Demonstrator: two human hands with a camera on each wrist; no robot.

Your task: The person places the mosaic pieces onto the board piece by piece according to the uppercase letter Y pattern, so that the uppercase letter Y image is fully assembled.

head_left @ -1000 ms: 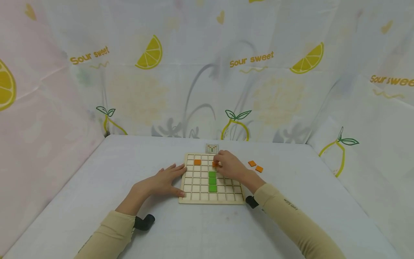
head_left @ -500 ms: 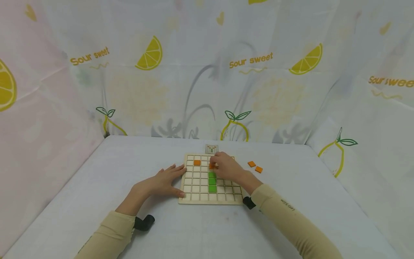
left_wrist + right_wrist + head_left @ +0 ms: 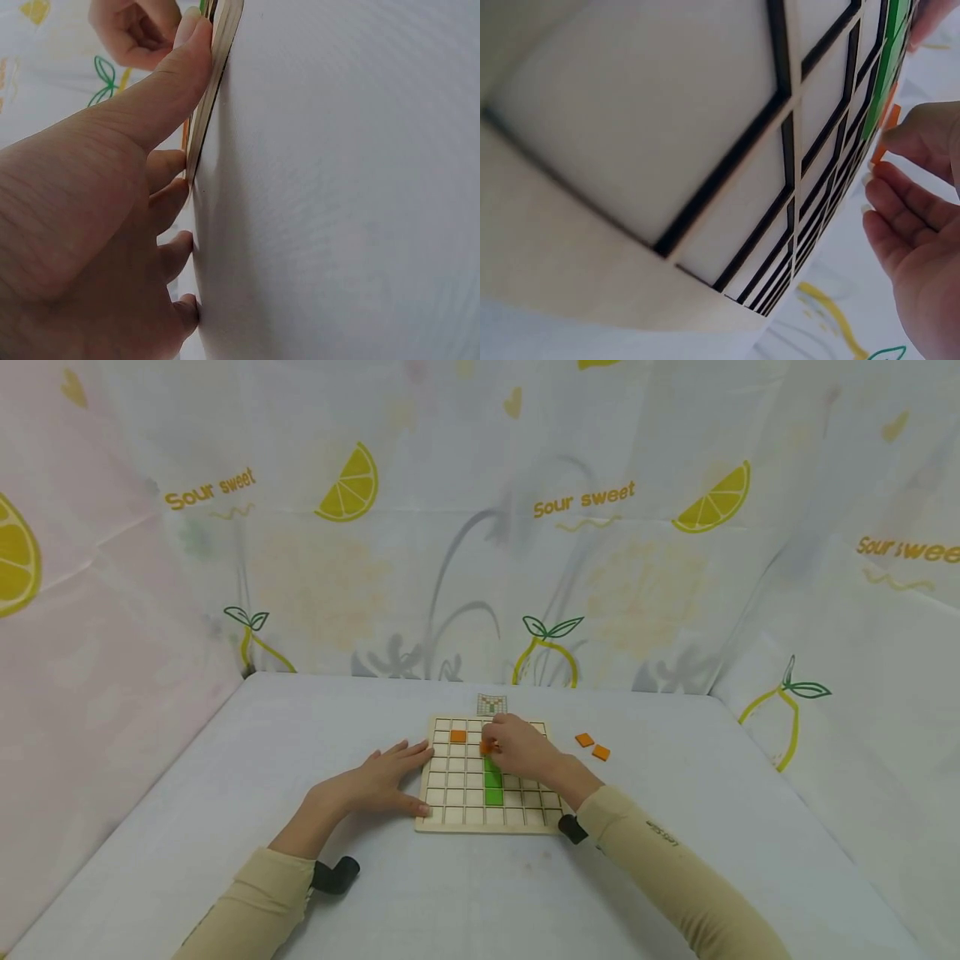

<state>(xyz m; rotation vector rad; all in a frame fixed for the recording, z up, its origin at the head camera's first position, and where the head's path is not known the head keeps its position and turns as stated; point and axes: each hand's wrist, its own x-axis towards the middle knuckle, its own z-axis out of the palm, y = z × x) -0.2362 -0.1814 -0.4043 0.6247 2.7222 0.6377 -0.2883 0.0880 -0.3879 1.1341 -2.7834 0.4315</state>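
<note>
A light wooden grid board (image 3: 453,815) lies on the white table. My left hand (image 3: 378,782) rests at its left edge, fingers spread and thumb (image 3: 169,90) against the near part of that edge. Over the middle columns, my right hand (image 3: 525,752) pinches an orange square tile (image 3: 887,135) between thumb and fingertips, just beyond the green tiles (image 3: 493,797). Those green tiles form a column in the board, its far end partly hidden by the right hand. Another orange tile (image 3: 458,737) sits in a cell at the upper left.
Two loose orange tiles, one farther (image 3: 584,740) and one nearer (image 3: 601,752), lie on the table right of the board. A small printed pattern card (image 3: 492,703) lies behind the board's far edge. A fabric backdrop with lemon prints (image 3: 420,568) encloses the table.
My right hand has shifted a little left and slightly nearer over the board, carrying the orange tile toward the far end of the green column. My left hand stays in place.
</note>
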